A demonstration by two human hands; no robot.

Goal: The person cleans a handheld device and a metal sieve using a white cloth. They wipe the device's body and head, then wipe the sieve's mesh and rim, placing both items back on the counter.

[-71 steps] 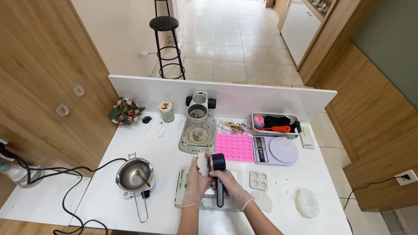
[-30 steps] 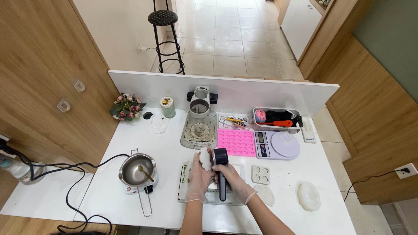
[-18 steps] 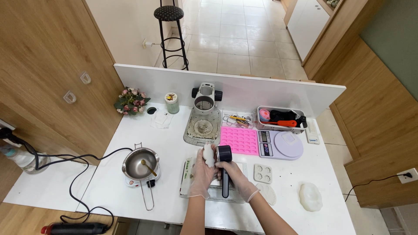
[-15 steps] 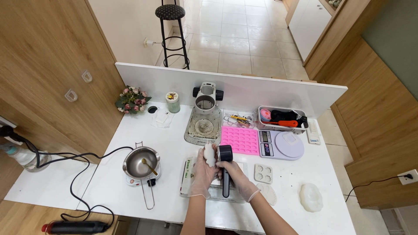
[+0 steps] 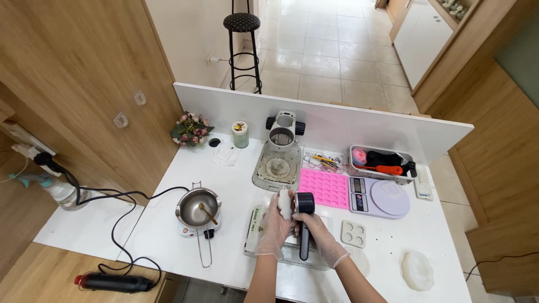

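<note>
Gloved hands, both in thin clear gloves, meet over a shallow clear rectangular tray [image 5: 292, 259] at the near edge of the white table [image 5: 157, 235]. Left hand [image 5: 276, 227] is closed round a small white oblong lump [image 5: 285, 203], held upright w/ its top poking above the fingers. Right hand [image 5: 320, 238] is wrapped tight round the handle of a black handheld tool w/ a round black head [image 5: 305, 203]; the head sits level w/ the lump, just beside or touching it — cannot tell which.

Progress, as judged: work on the lump looks mid-way. Lump appears pale, waxy, smooth-ish; no visible change to surface at this res. White round four-cavity mould [image 5: 353, 233] right of tray looks unfilled; pink silicone grid mould [image 5: 324, 188] beyond it likewise, so pouring prob. still to do.

Left of tray: steel melting pot on a small white hotplate [image 5: 197, 209], spoon in it, black cord trailing off table. Near right corner: white lumpy disc [image 5: 418, 270].

Further back: white digital scale [image 5: 379, 197], grey-white stand w/ round base plate [image 5: 278, 160], clear bin of tools [image 5: 382, 163]. Contents of pot not discernible.
</note>
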